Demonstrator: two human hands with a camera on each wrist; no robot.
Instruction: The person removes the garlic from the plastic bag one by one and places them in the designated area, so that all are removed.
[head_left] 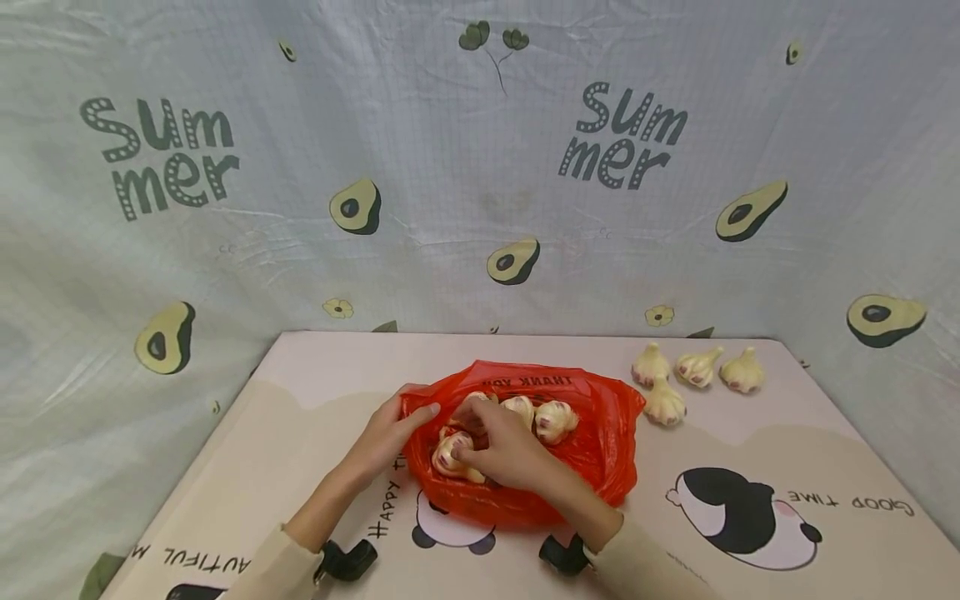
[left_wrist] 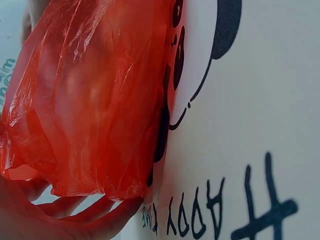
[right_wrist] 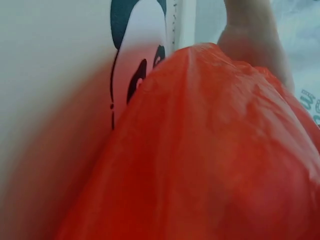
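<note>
A red plastic bag [head_left: 615,442] lies with its mouth spread open on the table, garlic bulbs inside it. My left hand [head_left: 386,437] grips the bag's left rim, thumb over the edge and fingers along the outside, as the left wrist view also shows. Inside the bag, my right hand [head_left: 506,442] has thumb and curled fingers around a garlic bulb [head_left: 450,458] on the left side. Behind that hand sit more bulbs, among them a garlic bulb [head_left: 557,421] farther right. In the right wrist view the bag [right_wrist: 200,150] hides the right hand's fingers.
Several loose garlic bulbs [head_left: 697,367] rest on the table [head_left: 330,375] at the back right, beyond the bag. A printed cloth [head_left: 435,275] hangs behind and at both sides of the table. Panda drawings and lettering mark the tabletop.
</note>
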